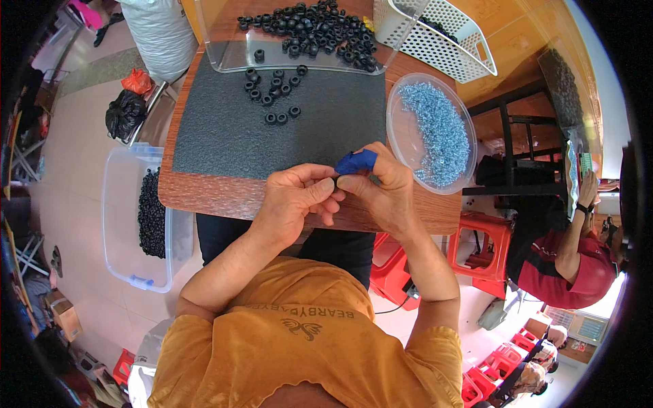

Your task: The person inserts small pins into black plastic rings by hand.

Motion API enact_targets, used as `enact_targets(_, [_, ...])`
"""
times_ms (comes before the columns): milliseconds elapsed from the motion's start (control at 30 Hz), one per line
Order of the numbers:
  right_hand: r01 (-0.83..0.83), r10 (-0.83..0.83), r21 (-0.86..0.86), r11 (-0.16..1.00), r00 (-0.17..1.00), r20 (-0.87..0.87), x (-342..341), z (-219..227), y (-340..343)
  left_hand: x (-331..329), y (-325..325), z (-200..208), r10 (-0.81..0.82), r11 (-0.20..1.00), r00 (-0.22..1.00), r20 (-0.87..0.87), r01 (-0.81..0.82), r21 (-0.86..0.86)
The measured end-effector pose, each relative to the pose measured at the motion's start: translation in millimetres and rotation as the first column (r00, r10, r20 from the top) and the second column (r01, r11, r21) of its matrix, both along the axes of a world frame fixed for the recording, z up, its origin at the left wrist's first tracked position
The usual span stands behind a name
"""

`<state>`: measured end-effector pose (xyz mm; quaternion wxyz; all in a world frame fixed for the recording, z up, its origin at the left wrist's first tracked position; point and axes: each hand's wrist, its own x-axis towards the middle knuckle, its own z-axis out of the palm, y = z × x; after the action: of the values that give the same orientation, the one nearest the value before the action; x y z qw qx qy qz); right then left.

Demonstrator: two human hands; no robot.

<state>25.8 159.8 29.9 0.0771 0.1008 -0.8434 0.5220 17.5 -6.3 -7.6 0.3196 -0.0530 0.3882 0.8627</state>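
Note:
My left hand (pixel 287 198) and my right hand (pixel 389 194) meet over the table's near edge, thumbs and fingers pinched together. Between the fingertips shows a bit of a small black piece (pixel 335 184), mostly hidden. Blue wrapping (pixel 356 162) covers my right index finger. Beyond my hands, on a dark grey mat (pixel 224 129), lie several loose round black pieces with holes (pixel 275 90). Many more of these fill a clear plastic tray (pixel 224 69) at the far side. Right of my right hand, a round clear container (pixel 396 129) holds small light-blue translucent pieces (pixel 442 139).
A white perforated basket (pixel 469 58) stands at the far right. A clear bin (pixel 119 238) with small black pieces sits on the floor to the left. Red stools (pixel 483 248) stand right of the wooden table (pixel 204 194). A person in dark red (pixel 564 268) works farther right.

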Motion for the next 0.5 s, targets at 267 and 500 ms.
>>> enact_targets(267, [0.015,-0.014,0.023,1.000,0.999,-0.051,6,-1,2,-4,-2,2,-0.099,0.990,0.993,0.057,0.092,0.108])
enact_targets(500, [-0.026,0.028,0.016,1.000,0.992,-0.122,13,-2,0,1,0,1,-0.040,0.988,0.993,0.110,0.023,0.152])
